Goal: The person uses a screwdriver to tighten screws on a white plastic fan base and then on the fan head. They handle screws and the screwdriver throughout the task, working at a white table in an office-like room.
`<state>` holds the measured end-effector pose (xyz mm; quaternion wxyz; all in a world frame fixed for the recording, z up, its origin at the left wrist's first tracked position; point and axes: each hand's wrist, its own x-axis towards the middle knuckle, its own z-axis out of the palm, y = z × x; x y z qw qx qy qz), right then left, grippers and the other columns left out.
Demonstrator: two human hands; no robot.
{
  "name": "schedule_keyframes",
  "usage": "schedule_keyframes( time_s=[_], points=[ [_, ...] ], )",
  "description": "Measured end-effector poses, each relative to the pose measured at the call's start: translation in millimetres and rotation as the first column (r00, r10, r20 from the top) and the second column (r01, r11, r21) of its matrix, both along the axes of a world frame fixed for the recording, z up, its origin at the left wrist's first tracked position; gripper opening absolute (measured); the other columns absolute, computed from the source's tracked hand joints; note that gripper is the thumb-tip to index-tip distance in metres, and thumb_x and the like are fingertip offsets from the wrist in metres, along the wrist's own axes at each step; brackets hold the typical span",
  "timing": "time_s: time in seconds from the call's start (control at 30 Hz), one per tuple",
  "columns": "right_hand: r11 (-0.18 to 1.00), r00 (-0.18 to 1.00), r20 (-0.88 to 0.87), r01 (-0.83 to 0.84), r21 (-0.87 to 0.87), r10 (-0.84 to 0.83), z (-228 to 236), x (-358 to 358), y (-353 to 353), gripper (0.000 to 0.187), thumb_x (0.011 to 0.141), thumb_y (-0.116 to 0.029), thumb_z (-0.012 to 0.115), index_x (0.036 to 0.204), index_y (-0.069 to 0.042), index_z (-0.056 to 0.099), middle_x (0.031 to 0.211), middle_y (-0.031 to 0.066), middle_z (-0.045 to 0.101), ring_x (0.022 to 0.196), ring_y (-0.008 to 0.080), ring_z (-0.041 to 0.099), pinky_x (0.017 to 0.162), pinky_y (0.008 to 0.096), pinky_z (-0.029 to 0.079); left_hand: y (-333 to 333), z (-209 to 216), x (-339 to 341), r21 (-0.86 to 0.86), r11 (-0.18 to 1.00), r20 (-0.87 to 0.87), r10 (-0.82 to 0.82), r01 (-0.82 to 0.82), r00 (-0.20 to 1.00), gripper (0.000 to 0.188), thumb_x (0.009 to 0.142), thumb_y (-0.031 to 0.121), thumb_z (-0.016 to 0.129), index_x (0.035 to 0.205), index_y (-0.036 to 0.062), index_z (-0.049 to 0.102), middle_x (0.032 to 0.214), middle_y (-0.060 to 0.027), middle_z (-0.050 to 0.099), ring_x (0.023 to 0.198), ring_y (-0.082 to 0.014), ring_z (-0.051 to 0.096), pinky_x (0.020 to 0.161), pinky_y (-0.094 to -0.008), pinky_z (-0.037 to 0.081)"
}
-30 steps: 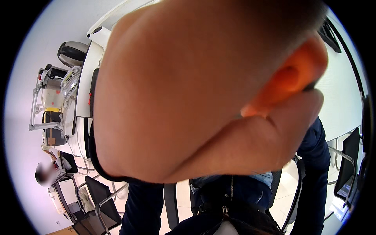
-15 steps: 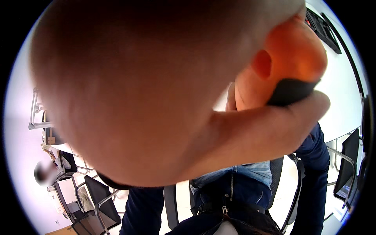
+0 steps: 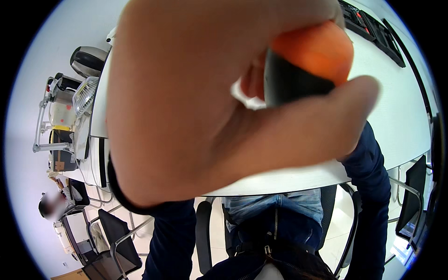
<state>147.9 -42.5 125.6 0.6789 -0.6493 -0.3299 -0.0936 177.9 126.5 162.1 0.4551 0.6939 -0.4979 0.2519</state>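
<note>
**Orange-and-black object pinched close under the head camera**

- Left hand [image 3: 196,116]: raised very near the lens, so most of the view is filled by it. A rounded orange object with a black lower part [image 3: 303,65] is grasped in it: the thumb [image 3: 326,116] is pressed along the black underside, and the fingers are curled over the far side, largely hidden. A clenched, wrapping hold is judged, suited to a smooth rounded thing that would otherwise roll out.
- A small white scrap [image 3: 242,95] is seen just beside the black part, at the crook of the grip; whether it belongs to the object or is held separately cannot be told.
- Right hand: not seen. Only a dark blue sleeve [image 3: 373,172] is visible below and to the right of the grip, running toward the white table [image 3: 401,116]; its grasp cannot be told.
- The object is held well above the table edge, not resting on it.
- Beyond the grip, top right: a black flat keyboard-like device [image 3: 373,28] on the table. Far left of the grip: a small white fan [image 3: 85,94] and a dark rounded appliance [image 3: 86,59]. Lower left: black office chairs [image 3: 112,242], and another person [image 3: 51,205] seated.
</note>
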Motion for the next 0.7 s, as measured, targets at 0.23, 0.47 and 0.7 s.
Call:
schedule_keyframes(
  time_s=[0.23,0.47,0.7],
  points=[
    [0.997,0.982,0.178,0.066,-0.038,-0.058,-10.3,5.8,4.7,0.032,0.063,-0.026,0.08,0.079,-0.006,0.061,0.064,-0.002,0.055,0.051,0.0057,0.039,0.047,0.0184,0.028,-4.3,2.6,-0.9,0.001,1.0,0.007,-0.025,0.025,1.0,0.041,0.077,0.035,0.051,0.103,0.003,0.05,0.081,-0.0094,0.05,0.053,-0.0181,0.053,0.049,-0.0262,0.04],
    [0.995,0.988,0.149,0.058,-0.082,-0.046,-8.8,5.6,-3.0,0.032,0.062,-0.026,0.08,0.078,-0.007,0.06,0.065,-0.0018,0.055,0.054,0.0057,0.043,0.046,0.018,0.029,-10.8,2.9,-1.0,0.004,0.999,0.024,-0.043,0.043,0.999,0.04,0.076,0.034,0.052,0.102,0.0031,0.05,0.079,-0.0091,0.049,0.052,-0.0181,0.053,0.048,-0.0264,0.039],
    [0.98,0.99,0.1,0.116,-0.161,-0.1,13.4,-5.0,1.6,0.029,0.062,-0.025,0.08,0.072,-0.008,0.058,0.066,-0.0006,0.056,0.056,0.0081,0.05,0.044,0.0161,0.032,-18.2,3.8,0.7,0.016,0.997,0.032,-0.072,0.072,0.997,0.039,0.076,0.033,0.052,0.101,0.0032,0.05,0.077,-0.0089,0.049,0.051,-0.0182,0.052,0.047,-0.0266,0.039]
  ],
)
